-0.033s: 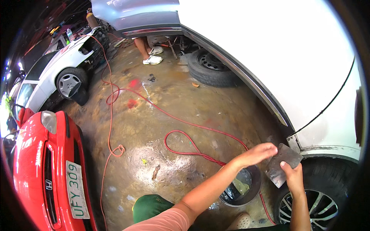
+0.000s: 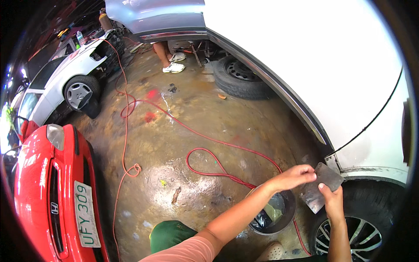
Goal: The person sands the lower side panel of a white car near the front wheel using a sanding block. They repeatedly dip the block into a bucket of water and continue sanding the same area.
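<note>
A dark grey, flat, squarish plate (image 2: 328,178) is gripped in my right hand (image 2: 334,203), the thumb lying on its upper face. It is tilted beside the white car's lower body, just above the wheel. My left hand (image 2: 297,177) reaches across to the plate's left edge with its fingers curled and pressed together. What those fingers hold, if anything, is hidden. Below my left forearm stands a dark round basin (image 2: 288,218) with water and a pale greenish thing (image 2: 275,208) inside.
A white car (image 2: 305,65) fills the upper right, its wheel (image 2: 355,236) near my right forearm. Red hoses (image 2: 205,138) loop over the wet floor. A red car (image 2: 39,187) stands left, a white car (image 2: 56,89) behind it. A loose tyre (image 2: 235,78) and a person's legs (image 2: 162,54) are farther back.
My left hand's fingers have curled and moved slightly down and right at the plate's edge. The right hand's hold on the plate looks the same.
</note>
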A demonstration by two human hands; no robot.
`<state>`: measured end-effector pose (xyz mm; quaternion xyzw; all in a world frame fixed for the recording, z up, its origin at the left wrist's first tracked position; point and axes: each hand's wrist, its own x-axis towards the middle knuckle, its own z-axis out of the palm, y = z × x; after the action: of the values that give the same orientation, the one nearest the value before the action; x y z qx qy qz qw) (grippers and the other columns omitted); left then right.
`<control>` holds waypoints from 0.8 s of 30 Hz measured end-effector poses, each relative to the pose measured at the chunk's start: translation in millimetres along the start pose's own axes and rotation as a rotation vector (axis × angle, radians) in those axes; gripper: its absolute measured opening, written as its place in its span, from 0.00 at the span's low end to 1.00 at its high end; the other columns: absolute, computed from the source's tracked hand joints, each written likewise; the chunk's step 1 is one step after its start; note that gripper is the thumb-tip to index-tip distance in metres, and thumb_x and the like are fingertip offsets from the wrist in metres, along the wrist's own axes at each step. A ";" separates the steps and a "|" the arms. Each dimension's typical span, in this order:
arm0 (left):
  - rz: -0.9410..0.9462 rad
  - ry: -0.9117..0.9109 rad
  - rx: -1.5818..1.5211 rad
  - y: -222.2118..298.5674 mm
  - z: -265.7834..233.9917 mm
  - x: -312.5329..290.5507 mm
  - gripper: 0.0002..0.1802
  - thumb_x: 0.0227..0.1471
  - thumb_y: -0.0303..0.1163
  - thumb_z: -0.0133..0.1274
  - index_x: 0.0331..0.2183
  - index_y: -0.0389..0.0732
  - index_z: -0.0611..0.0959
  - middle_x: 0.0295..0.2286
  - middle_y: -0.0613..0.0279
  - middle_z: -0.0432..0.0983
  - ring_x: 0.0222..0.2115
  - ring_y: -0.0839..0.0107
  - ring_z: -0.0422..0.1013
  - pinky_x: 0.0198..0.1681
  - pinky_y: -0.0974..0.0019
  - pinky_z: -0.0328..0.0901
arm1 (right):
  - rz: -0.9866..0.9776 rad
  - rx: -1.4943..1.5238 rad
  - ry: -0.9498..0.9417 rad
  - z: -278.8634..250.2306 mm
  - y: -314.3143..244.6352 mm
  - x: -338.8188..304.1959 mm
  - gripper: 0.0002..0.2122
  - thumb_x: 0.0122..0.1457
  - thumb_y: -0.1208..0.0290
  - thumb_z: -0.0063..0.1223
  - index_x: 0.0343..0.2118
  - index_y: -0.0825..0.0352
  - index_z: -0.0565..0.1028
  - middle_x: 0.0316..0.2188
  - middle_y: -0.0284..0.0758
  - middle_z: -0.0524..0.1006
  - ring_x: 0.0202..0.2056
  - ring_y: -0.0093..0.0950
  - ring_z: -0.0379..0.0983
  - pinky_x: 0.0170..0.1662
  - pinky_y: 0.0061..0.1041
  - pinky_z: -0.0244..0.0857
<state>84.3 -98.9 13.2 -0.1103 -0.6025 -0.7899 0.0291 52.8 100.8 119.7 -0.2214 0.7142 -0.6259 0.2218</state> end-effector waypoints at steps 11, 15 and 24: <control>0.211 0.084 0.081 7.9 12.6 2.5 0.21 0.62 0.39 0.59 0.23 0.38 0.71 0.30 0.69 0.66 0.33 0.78 0.62 0.37 0.68 0.59 | 0.009 0.046 0.096 -6.2 16.0 -0.9 0.25 0.57 0.73 0.64 0.57 0.72 0.72 0.51 0.36 0.78 0.51 0.28 0.74 0.59 0.30 0.63; 0.306 0.110 0.104 21.9 13.6 2.1 0.21 0.61 0.37 0.60 0.24 0.36 0.71 0.32 0.64 0.66 0.35 0.74 0.64 0.39 0.66 0.60 | -0.050 0.056 0.104 -9.9 21.8 1.3 0.28 0.55 0.70 0.67 0.57 0.71 0.71 0.51 0.36 0.77 0.52 0.29 0.73 0.61 0.31 0.62; 0.290 0.329 0.042 41.8 -36.7 -10.9 0.20 0.59 0.35 0.61 0.23 0.39 0.68 0.29 0.71 0.63 0.32 0.81 0.59 0.36 0.69 0.59 | 0.077 0.066 -0.037 -25.2 17.2 -3.4 0.32 0.60 0.53 0.65 0.61 0.66 0.64 0.54 0.39 0.75 0.51 0.28 0.75 0.49 0.28 0.73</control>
<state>97.2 -146.4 41.3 -0.0648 -0.5837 -0.7722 0.2426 39.9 124.8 105.7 -0.1980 0.6971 -0.6358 0.2658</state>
